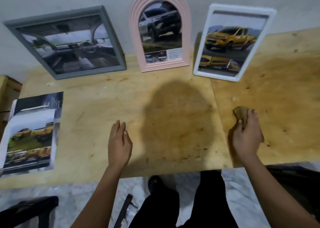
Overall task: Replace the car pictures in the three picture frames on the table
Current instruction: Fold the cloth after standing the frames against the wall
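plywood table (103, 98) against a pale wall fills my feed. at far left a stack of loose car prints (31, 132) lies flat. along the back, leaning on the wall: a grey frame (90, 71) with a cabin shot, a pink arched frame (164, 65) with a silver truck, a white frame (203, 42) with a yellow pickup. left hand (119, 141) sits mid-table — fingers straight, close together, holding nothing. right hand (245, 134) curls around a brown cloth (241, 114) — low over the wood.
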A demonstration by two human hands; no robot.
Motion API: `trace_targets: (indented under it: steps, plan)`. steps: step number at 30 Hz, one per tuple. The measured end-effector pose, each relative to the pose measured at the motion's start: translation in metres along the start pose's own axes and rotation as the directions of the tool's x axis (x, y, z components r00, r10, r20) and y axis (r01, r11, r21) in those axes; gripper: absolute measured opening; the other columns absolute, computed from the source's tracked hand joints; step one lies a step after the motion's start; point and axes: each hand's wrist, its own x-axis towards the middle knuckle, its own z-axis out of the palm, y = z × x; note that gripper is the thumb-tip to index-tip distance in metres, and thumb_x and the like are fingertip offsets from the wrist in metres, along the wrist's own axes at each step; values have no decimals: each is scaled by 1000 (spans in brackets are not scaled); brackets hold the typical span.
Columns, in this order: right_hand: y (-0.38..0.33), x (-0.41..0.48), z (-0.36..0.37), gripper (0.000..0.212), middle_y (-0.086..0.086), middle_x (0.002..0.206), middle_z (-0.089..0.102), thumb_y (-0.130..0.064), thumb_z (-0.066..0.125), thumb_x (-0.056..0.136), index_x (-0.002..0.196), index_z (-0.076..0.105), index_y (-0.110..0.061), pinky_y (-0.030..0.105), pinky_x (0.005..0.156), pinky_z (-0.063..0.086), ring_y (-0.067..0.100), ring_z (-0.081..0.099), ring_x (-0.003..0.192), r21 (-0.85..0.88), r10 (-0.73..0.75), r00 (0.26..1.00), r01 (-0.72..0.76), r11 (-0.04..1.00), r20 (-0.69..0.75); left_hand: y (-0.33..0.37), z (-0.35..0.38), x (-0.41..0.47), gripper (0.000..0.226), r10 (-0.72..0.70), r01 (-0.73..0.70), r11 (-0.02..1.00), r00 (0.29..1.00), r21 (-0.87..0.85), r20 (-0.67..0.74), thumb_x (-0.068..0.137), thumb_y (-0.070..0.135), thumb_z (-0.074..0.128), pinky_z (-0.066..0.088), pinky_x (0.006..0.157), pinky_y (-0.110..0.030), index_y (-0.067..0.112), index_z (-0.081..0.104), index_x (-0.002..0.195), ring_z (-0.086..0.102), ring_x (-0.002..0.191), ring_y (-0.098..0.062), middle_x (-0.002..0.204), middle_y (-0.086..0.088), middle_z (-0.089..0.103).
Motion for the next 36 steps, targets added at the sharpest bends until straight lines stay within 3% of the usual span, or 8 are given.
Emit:
trace_targets:
  steps: [4, 8, 14, 21, 24, 30, 33, 36]
  plan:
    - [-57, -45, 45, 48, 14, 153, 26, -12, 42, 97, 142, 33, 0, 40, 116, 21, 28, 25, 142, 53, -6, 1000, 6, 999, 1, -34, -17, 0, 47, 167, -200, 965, 967, 169, 194, 100, 19, 34, 12, 119, -39, 11, 28, 146, 10, 147, -24, 157, -7, 14]
    - [-129, -95, 92, 50, 14, 151, 31, -8, 44, 94, 142, 35, -5, 37, 114, 19, 29, 29, 139, 112, -234, 955, 216, 970, 183, -38, -21, 2, 50, 196, -230, 965, 951, 122, 240, 99, 16, 37, 10, 118, -39, 8, 24, 147, 8, 147, -25, 158, -10, 13]
    - [-166, -153, 124, 46, 6, 155, 23, -13, 39, 98, 144, 34, -9, 27, 116, 7, 20, 20, 144, 203, -575, 644, 559, 804, 504, -63, -30, -4, 58, 287, -323, 942, 918, 94, 272, 93, 32, 24, 8, 117, -27, 11, 23, 147, 9, 146, -16, 158, -3, 12]
    - [-95, -166, 69, 41, -5, 142, 46, -16, 48, 89, 130, 55, -15, 21, 112, 24, 8, 39, 132, 319, -683, 489, 633, 706, 542, -70, -34, -10, 61, 268, -312, 942, 920, 122, 285, 91, 34, 17, 4, 115, -23, 15, 18, 149, 8, 146, -13, 158, 1, 10]
    - [-70, -160, 37, 35, -14, 136, 49, -18, 51, 93, 127, 56, -24, 19, 110, 30, -1, 39, 129, 360, -629, 524, 529, 769, 574, -63, -32, -12, 52, 233, -273, 956, 931, 112, 280, 98, 21, 27, 5, 117, -28, 13, 20, 148, 7, 147, -14, 158, -1, 10]
    - [-87, -143, 3, 23, 5, 108, 59, -16, 52, 94, 116, 59, -19, 31, 82, 43, 24, 54, 105, 468, -219, 876, -9, 884, 429, -29, -31, -17, 52, 55, -40, 997, 963, -64, 263, 93, 10, 43, 21, 116, -32, 5, 31, 144, 22, 143, -22, 154, -10, 25]
    - [-125, -141, -11, 10, 7, 89, 63, -11, 51, 94, 99, 60, -12, 28, 65, 51, 22, 62, 83, 685, -132, 854, -302, 663, 504, 10, -34, -23, 40, 56, 92, 927, 925, -364, 375, 93, 15, 52, 40, 94, -26, 8, 47, 132, 50, 122, -25, 128, -11, 54]
    - [-152, -140, -21, 9, 4, 74, 52, -10, 54, 92, 85, 49, -12, 17, 48, 42, 10, 54, 60, 706, -234, 851, -204, 678, 471, 45, -45, -32, 32, 176, 328, 695, 785, -640, 594, 98, 26, 44, 49, 83, -23, 10, 53, 124, 61, 102, -19, 111, -7, 63]
